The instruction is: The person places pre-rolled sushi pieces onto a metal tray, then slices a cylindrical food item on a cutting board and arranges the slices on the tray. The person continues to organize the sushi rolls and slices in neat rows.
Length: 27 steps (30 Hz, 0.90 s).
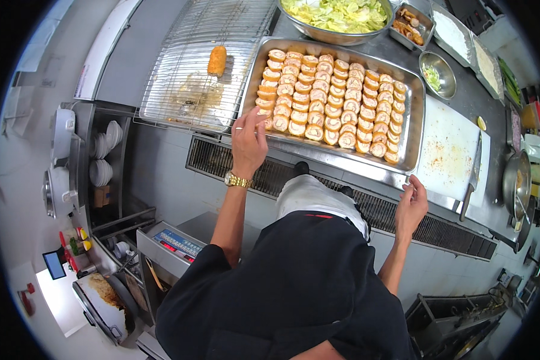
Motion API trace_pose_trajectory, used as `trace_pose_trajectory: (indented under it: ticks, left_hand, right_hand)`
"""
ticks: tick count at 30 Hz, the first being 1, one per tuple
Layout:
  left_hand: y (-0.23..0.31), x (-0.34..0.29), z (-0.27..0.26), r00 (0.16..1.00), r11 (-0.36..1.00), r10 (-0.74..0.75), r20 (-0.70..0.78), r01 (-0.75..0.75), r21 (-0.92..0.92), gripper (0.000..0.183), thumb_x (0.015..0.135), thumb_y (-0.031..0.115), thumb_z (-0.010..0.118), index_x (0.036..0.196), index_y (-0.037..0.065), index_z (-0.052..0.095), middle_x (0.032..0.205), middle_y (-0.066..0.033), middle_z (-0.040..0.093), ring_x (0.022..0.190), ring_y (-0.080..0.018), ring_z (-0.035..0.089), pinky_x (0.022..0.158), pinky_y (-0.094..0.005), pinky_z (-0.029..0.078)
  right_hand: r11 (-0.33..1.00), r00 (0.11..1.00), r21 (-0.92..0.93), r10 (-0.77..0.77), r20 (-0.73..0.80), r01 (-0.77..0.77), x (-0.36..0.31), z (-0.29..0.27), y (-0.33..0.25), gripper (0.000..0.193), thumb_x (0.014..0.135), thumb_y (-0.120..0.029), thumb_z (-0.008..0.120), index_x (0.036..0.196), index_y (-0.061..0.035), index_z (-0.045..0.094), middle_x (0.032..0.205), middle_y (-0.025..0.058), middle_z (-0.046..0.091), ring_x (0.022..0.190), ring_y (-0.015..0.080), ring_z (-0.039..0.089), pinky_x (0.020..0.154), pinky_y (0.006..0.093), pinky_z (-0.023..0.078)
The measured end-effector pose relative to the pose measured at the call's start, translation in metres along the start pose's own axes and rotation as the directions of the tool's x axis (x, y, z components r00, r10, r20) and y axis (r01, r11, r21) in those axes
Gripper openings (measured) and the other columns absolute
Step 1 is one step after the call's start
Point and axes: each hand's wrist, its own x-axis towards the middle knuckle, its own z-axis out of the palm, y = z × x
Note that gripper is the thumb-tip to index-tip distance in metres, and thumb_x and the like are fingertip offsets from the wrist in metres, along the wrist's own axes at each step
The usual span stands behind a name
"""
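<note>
A large steel tray holds several columns of overlapping roll slices, golden-brown outside with pale pink spiral centres. My left hand, with a ring and a gold watch, reaches over the tray's front left corner. Its fingertips close on a roll slice at the front end of the leftmost column, partly hiding it. My right hand is just off the tray's front right corner, fingers loosely bent and apart, with nothing visible in them. One whole browned roll lies on the wire rack left of the tray.
A white cutting board with a knife lies right of the tray. Behind stand a bowl of chopped lettuce, a small pan of browned pieces and a small steel bowl. A digital scale stands lower left.
</note>
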Motion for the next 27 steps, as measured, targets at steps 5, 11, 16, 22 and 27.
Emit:
trace_pose_trajectory:
  ticks: [5, 11, 16, 22, 27]
  left_hand:
    - [0.012, -0.003, 0.012, 0.996, 0.997, 0.071, 0.061, -0.071, 0.008, 0.045, 0.112, 0.018, 0.060, 0.154, 0.003, 0.056, 0.121, -0.0046, 0.083, 0.134, -0.0290, 0.065, 0.122, -0.0542, 0.040]
    - [0.011, -0.008, 0.017, 0.992, 0.999, 0.037, 0.120, -0.040, 0.023, 0.047, 0.113, 0.020, 0.059, 0.157, 0.004, 0.053, 0.122, -0.0021, 0.082, 0.137, -0.0272, 0.063, 0.127, -0.0552, 0.035]
    - [0.013, -0.012, 0.021, 0.997, 0.999, 0.039, 0.070, -0.039, 0.002, 0.045, 0.112, 0.019, 0.061, 0.154, 0.004, 0.056, 0.123, -0.0035, 0.082, 0.138, -0.0270, 0.062, 0.127, -0.0556, 0.036]
    - [0.022, -0.013, 0.021, 0.995, 0.993, 0.099, 0.019, -0.100, 0.064, 0.044, 0.107, 0.026, 0.071, 0.146, 0.007, 0.065, 0.143, -0.0125, 0.070, 0.141, -0.0340, 0.058, 0.123, -0.0575, 0.041]
    - [0.028, -0.017, 0.019, 0.989, 0.952, 0.136, 0.065, -0.149, 0.268, 0.042, 0.104, 0.033, 0.074, 0.139, 0.010, 0.070, 0.144, -0.0109, 0.068, 0.139, -0.0359, 0.058, 0.124, -0.0595, 0.040]
  right_hand:
    - [1.000, 1.000, 0.021, 0.006, 0.008, -0.006, -0.004, 0.010, -0.007, 0.032, 0.109, -0.009, 0.065, 0.138, -0.0003, 0.074, 0.128, 0.0149, 0.079, 0.101, 0.0206, 0.076, 0.081, 0.0337, 0.060]
    - [1.000, 1.000, 0.007, -0.012, 0.005, 0.012, -0.009, 0.008, -0.009, 0.031, 0.109, -0.009, 0.064, 0.137, -0.0001, 0.074, 0.129, 0.0150, 0.079, 0.099, 0.0211, 0.076, 0.081, 0.0350, 0.060]
    - [1.000, 1.000, -0.024, -0.002, -0.011, 0.002, -0.012, 0.004, -0.003, 0.032, 0.110, -0.010, 0.063, 0.138, -0.0006, 0.074, 0.128, 0.0154, 0.079, 0.099, 0.0222, 0.077, 0.082, 0.0360, 0.061]
    - [0.999, 1.000, -0.045, 0.003, -0.015, -0.003, -0.012, 0.000, 0.001, 0.032, 0.110, -0.010, 0.062, 0.138, -0.0001, 0.075, 0.127, 0.0158, 0.080, 0.099, 0.0227, 0.078, 0.082, 0.0364, 0.061]
    - [0.999, 1.000, -0.040, -0.003, -0.019, 0.002, -0.010, -0.001, 0.003, 0.032, 0.110, -0.011, 0.062, 0.138, -0.0004, 0.075, 0.128, 0.0160, 0.079, 0.098, 0.0225, 0.077, 0.082, 0.0363, 0.061]
